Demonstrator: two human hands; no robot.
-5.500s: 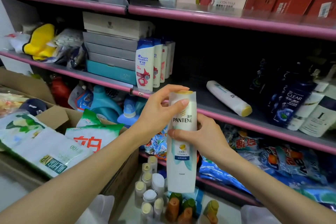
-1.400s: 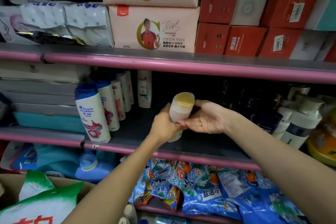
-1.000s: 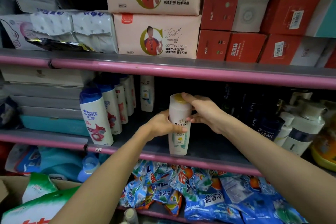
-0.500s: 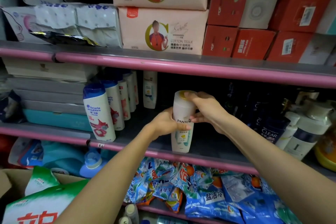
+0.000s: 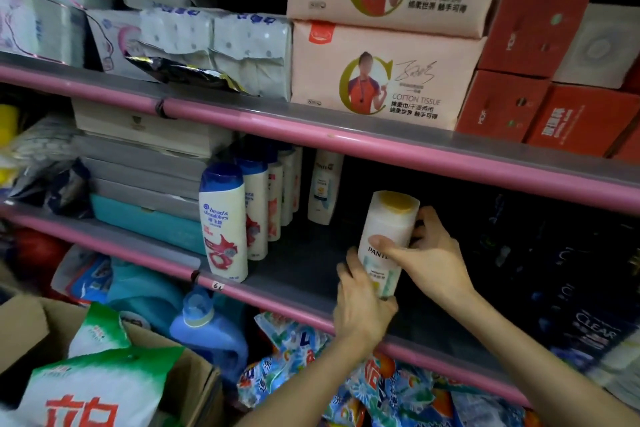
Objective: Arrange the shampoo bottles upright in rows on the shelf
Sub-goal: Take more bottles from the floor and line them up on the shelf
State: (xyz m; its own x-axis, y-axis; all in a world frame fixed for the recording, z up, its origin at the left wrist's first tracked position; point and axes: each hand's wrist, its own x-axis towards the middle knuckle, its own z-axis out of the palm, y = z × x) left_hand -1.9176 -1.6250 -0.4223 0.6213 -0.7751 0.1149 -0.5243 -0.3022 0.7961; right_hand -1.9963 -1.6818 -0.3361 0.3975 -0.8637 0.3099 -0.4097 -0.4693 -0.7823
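While the left hand (image 5: 362, 302) grips its lower body and the right hand (image 5: 427, 258) pinches its middle, the Pantene bottle (image 5: 384, 239) stands upright near the shelf's (image 5: 294, 282) front edge. A cardboard box (image 5: 31, 326) holds a detergent bag (image 5: 93, 388).
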